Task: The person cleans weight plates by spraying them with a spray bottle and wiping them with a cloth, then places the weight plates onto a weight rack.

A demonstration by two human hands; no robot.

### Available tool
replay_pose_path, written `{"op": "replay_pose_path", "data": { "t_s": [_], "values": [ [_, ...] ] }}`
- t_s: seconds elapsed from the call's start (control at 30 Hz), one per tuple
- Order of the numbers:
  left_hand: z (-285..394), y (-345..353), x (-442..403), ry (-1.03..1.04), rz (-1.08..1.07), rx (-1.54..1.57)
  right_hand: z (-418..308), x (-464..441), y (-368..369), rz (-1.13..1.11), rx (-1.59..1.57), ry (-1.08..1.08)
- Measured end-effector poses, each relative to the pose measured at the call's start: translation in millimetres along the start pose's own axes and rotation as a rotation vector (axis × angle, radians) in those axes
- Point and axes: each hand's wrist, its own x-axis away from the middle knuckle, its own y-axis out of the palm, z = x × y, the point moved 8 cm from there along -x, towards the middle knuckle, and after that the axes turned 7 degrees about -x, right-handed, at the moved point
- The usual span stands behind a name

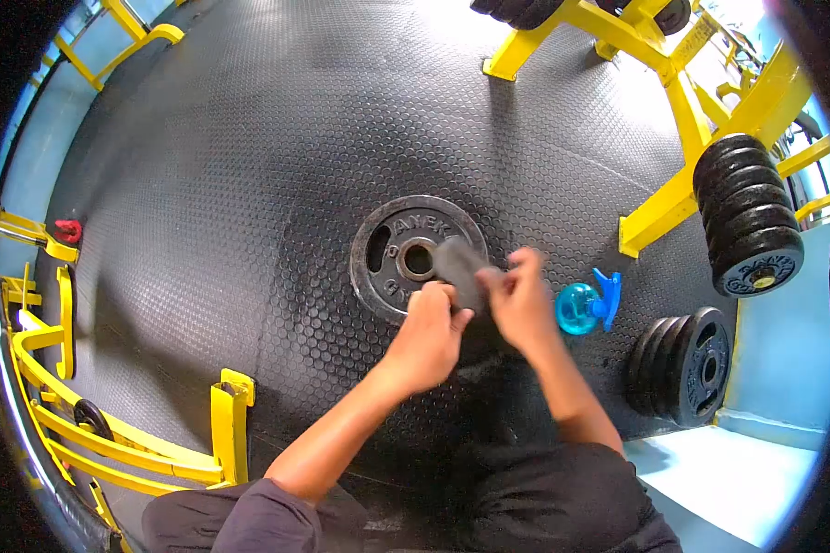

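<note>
A round black weight plate [373,293] with raised lettering and a central metal hole lies flat on the textured black floor. Over its right side a dark grey cloth [461,267], somewhat blurred, is held between my hands. My left hand [432,332] has its fingers closed on the cloth's lower left edge. My right hand [518,300] pinches the cloth from the right, its fingers slightly smeared by motion. To the right of my right hand stands a spray bottle [577,309] with clear blue body and blue trigger head.
Several weight plates [701,369] lean upright at the lower right. More plates [756,217] hang on a yellow rack [659,207]. Yellow frames [231,429] stand at the left. A red item [67,231] lies at the far left. A light blue wall [784,359] is on the right.
</note>
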Motion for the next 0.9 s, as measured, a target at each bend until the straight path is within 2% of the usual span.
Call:
{"op": "replay_pose_path", "data": {
  "t_s": [0.07, 0.13, 0.2, 0.27, 0.3, 0.33, 0.4, 0.47, 0.5, 0.53, 0.6, 0.63, 0.73, 0.9],
  "values": [
    [-41.0, 9.1, 3.0, -0.04, -0.084, -0.046, 23.9, 20.9, 64.1, -0.148, 0.253, -0.342],
    [-71.6, -7.1, 0.0, -0.119, -0.036, -0.176, 26.4, 40.9, 87.2, -0.107, 0.573, -0.364],
    [-102.8, -27.8, -1.8, -0.144, 0.167, -0.377, 36.6, 33.7, 94.8, -0.15, 0.502, -0.274],
    [-145.0, -37.0, 2.9, -0.375, 0.239, -0.142, 37.1, 8.1, 94.5, -0.065, 0.506, -0.25],
    [-148.1, -42.1, 0.3, -0.389, 0.248, -0.139, 33.8, -8.3, 95.4, -0.077, 0.547, -0.235],
    [-158.6, -38.1, 6.6, -0.552, 0.281, 0.107, 29.2, -22.6, 97.6, -0.072, 0.595, -0.241],
    [-159.6, -42.1, 10.5, -0.624, 0.29, 0.123, 21.2, -51.7, 106.6, -0.053, 0.609, -0.29],
    [-179.9, -40.6, 20.8, -0.751, 0.269, 0.305, 3.8, -81.7, 119.3, -0.055, 0.619, -0.351],
    [-202.8, -28.5, 29.6, -0.717, 0.343, 0.434, -4.7, -94.6, 129.8, -0.06, 0.609, -0.386],
    [-204.6, -28.8, 33.0, -0.732, 0.34, 0.434, -16.1, -105.1, 143.3, -0.072, 0.613, -0.445],
    [-213.0, -26.5, 42.9, -0.894, 0.501, 0.789, -39.4, -114.3, 171.8, -0.174, 0.622, -0.507],
    [-214.8, -26.7, 47.9, -0.913, 0.557, 0.86, -49.5, -110.0, 187.8, -0.213, 0.592, -0.565],
    [-217.6, -23.0, 62.5, -0.85, 0.636, 0.712, -71.3, -77.1, 223.6, -0.331, 0.453, -0.727],
    [-212.4, -29.0, 73.5, -0.817, 0.723, 0.686, -73.3, -6.9, 208.9, -0.484, 0.31, -0.824]
  ]
}}
